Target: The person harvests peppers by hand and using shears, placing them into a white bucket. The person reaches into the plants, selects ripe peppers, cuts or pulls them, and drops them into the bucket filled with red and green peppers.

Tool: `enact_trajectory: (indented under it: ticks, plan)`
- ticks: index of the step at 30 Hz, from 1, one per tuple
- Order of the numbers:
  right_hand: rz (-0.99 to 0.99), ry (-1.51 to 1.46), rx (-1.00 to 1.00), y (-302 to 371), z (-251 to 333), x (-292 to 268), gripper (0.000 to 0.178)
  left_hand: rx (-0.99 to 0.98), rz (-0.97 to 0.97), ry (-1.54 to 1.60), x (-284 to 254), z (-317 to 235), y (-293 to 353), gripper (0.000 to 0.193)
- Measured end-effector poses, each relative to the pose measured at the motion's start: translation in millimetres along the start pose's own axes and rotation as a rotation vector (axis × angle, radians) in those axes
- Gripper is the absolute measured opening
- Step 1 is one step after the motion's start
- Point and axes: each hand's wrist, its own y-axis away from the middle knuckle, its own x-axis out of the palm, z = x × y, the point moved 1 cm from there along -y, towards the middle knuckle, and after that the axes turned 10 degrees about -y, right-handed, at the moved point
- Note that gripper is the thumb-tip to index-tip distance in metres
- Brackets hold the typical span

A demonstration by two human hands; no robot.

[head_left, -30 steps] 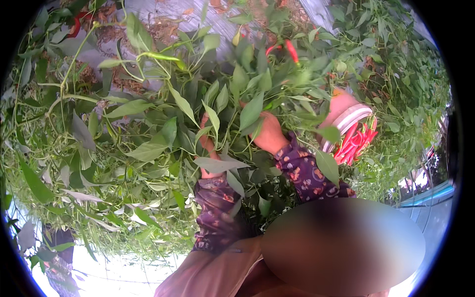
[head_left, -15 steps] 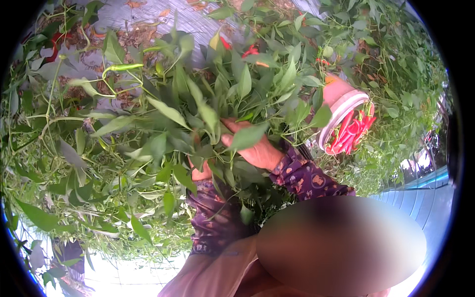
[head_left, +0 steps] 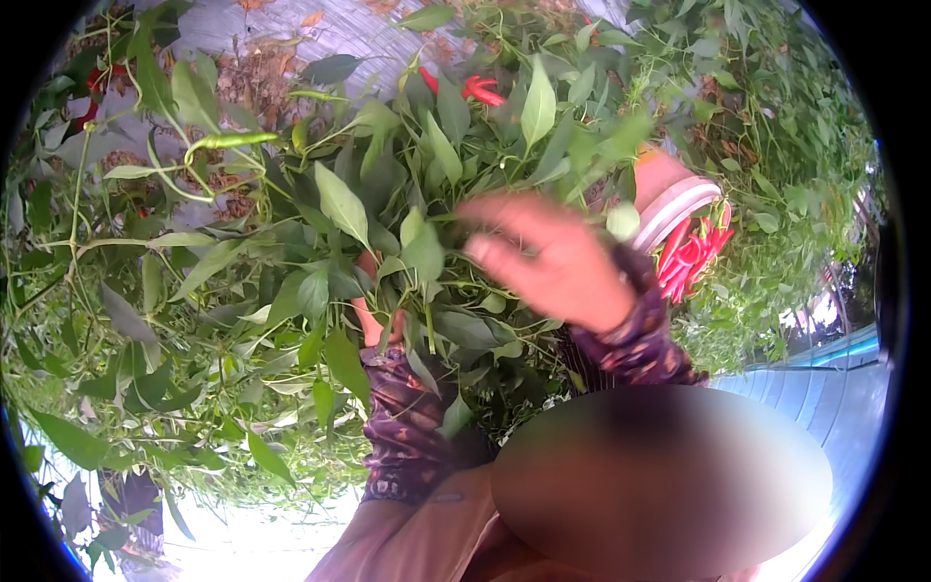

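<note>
A leafy chili pepper plant (head_left: 441, 145) fills the space around both my hands. My left hand (head_left: 369, 315) reaches in among its leaves; only the wrist and part of the hand show, and the fingers are hidden. To its right, above the foliage, my right hand (head_left: 558, 257) is blurred by motion. Its thumb and fingers are apart, and I see nothing between them. Red chili peppers (head_left: 482, 91) show among the leaves at the far side, and a green chili pepper (head_left: 231, 141) hangs on a stem at the left.
A pinkish bucket (head_left: 661, 179) with a pale rim leans on its side at the right, its mouth toward me. Red chili peppers (head_left: 690, 254) lie in it. Grey ground sheeting (head_left: 228, 34) with dry leaves lies beyond the plant. More plants (head_left: 805, 145) stand at the far right.
My right hand has come up out of the leaves and moved right, toward the bucket. The left hand stays in the foliage, and the nearby leaves have shifted.
</note>
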Motion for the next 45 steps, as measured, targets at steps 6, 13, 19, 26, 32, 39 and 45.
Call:
enact_trajectory:
  ticks: [6,13,19,26,32,39,45]
  plan:
    - [0.012,0.261,0.366,-127.0,-79.9,-58.3,0.037,0.276,0.113,-0.408,-2.3,-6.8,5.4,0.042]
    - [-0.357,-0.269,0.568,-71.4,-217.0,-87.2,0.036,0.358,0.132,-0.491,10.7,-20.0,9.2,0.039]
    - [-0.936,-0.839,0.545,-52.8,-203.3,-177.4,0.014,0.089,0.130,-0.120,-1.5,9.2,3.4,0.040]
    - [0.159,-0.078,0.714,-164.3,-164.0,-86.4,0.042,0.393,0.151,-0.550,1.6,-3.4,-2.9,0.037]
    - [0.302,0.504,0.810,-176.9,-246.1,4.8,0.058,0.426,0.065,-0.632,18.2,-23.5,7.6,0.034]
    - [0.112,0.413,0.763,-177.2,-304.5,41.8,0.059,0.127,0.093,-0.228,33.9,-32.8,9.8,0.033]
    - [0.046,0.411,0.785,-181.6,-310.2,63.4,0.056,-0.085,0.005,0.058,42.0,-38.4,16.1,0.036]
